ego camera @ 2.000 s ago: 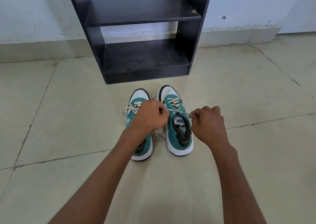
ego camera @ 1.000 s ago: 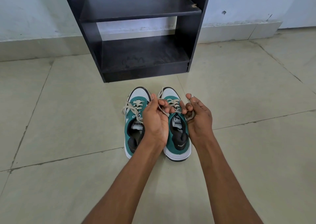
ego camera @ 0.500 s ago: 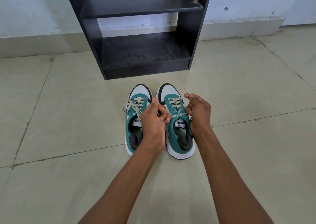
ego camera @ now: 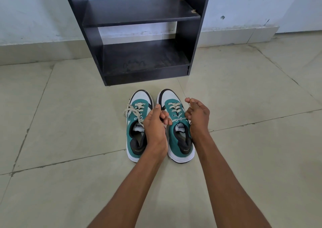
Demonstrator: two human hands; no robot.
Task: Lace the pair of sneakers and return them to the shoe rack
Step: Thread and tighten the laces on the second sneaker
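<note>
Pale tiled floor (ego camera: 69, 123), white wall at 12 o'clock; black wooden shoe rack (ego camera: 142, 11) against it, both shelves bare. Pair of teal-and-white sneakers (ego camera: 139, 140) on floor just before rack, toes at 12. Hands no longer stretching cream lace (ego camera: 176, 111) sideways: now drawn in over right shoe. Left hand (ego camera: 155, 125) and right hand (ego camera: 197, 116), fingers clenched round lace ends. Judgement: knot forming, racking pending.
</note>
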